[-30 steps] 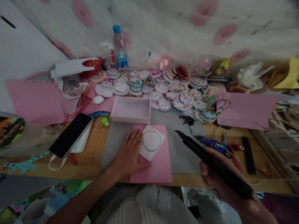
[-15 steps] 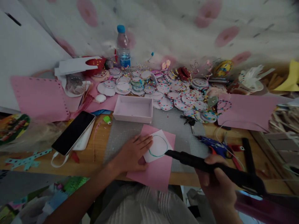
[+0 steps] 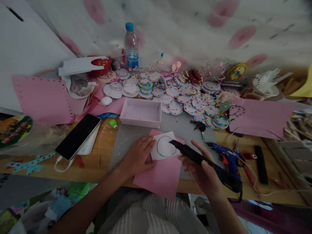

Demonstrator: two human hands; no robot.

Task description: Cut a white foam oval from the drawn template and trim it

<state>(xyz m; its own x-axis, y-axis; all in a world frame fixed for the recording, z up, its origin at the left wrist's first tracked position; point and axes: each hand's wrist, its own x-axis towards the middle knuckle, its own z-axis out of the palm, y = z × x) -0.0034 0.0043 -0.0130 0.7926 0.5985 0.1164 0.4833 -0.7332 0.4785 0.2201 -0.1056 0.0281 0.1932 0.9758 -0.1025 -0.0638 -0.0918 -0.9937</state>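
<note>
**Nozzle at the rim of the drawn ring**

Cluttered from edge to edge, my bench carries a grey mat, and on it lies a pink sheet with a white card on top, just in front of the pink tray. A green ring is drawn on the card.

My left hand lies flat, fingers spread, palm on the pink sheet and fingertips on the card's left edge, so both layers are pinned. My right hand is wrapped around the black glue gun, held low and slanted, its tip at the right side of the ring. I cannot tell whether the tip touches the paper.

To do this well, I judge that the left hand should press firmly and keep its fingertips clear of the line, since a hot tip close by is a risk. The tool should follow the ring slowly, with the wrist turning rather than the whole forearm. A cord trails from the tool's rear, near the blue glue gun lying just beyond my knuckles, and could snag there.
</note>
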